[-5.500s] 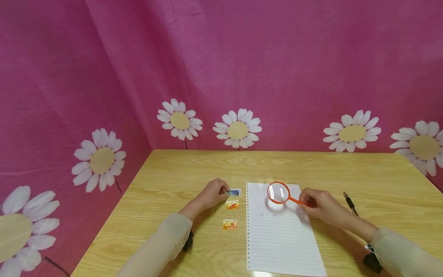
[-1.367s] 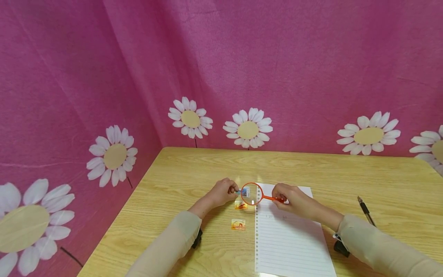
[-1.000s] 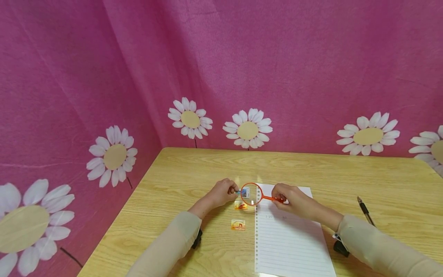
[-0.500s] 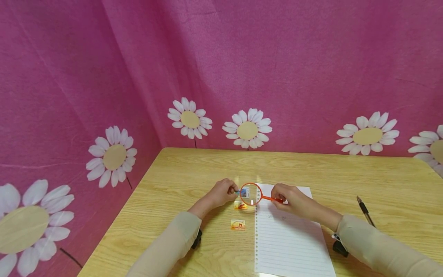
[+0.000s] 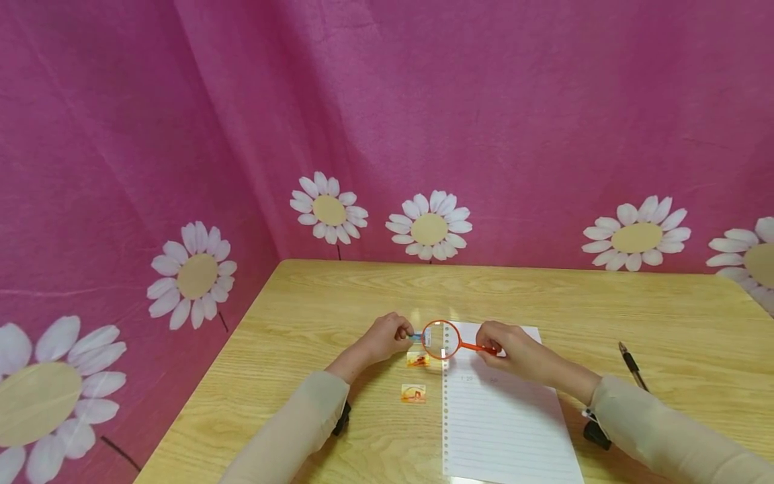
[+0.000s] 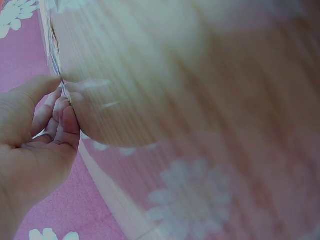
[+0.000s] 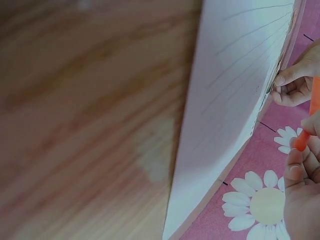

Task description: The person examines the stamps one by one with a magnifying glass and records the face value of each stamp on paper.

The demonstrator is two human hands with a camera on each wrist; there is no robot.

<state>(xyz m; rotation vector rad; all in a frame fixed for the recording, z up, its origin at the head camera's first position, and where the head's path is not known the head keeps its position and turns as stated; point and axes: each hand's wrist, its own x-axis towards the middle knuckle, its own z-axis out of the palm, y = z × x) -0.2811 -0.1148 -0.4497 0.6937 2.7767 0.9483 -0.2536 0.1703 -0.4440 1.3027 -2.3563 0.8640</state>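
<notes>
In the head view my left hand [image 5: 387, 337] pinches the left end of a small blue stamp [image 5: 417, 337] at the table surface. My right hand [image 5: 514, 348] grips the handle of an orange-red magnifying glass [image 5: 470, 347]. Its round lens overlaps the stamp's right end and the paper's punched edge. Two yellow-orange stamps, an upper one [image 5: 418, 359] and a lower one [image 5: 414, 394], lie nearer me. The right wrist view shows the orange handle [image 7: 303, 141] between the right thumb and fingers. In the left wrist view the left thumb and fingertips [image 6: 71, 120] meet low at the tabletop.
A lined, hole-punched sheet [image 5: 502, 430] with faint handwritten figures lies under the right hand. A black pen [image 5: 631, 366] rests on the wooden table [image 5: 326, 296] to its right. A magenta cloth [image 5: 514, 121] with daisies hangs behind and at the left.
Over these seconds the magnifying glass has come left, from above the sheet to the blue stamp. Lately its lens has shifted slightly right; the left hand keeps its place at the stamp.
</notes>
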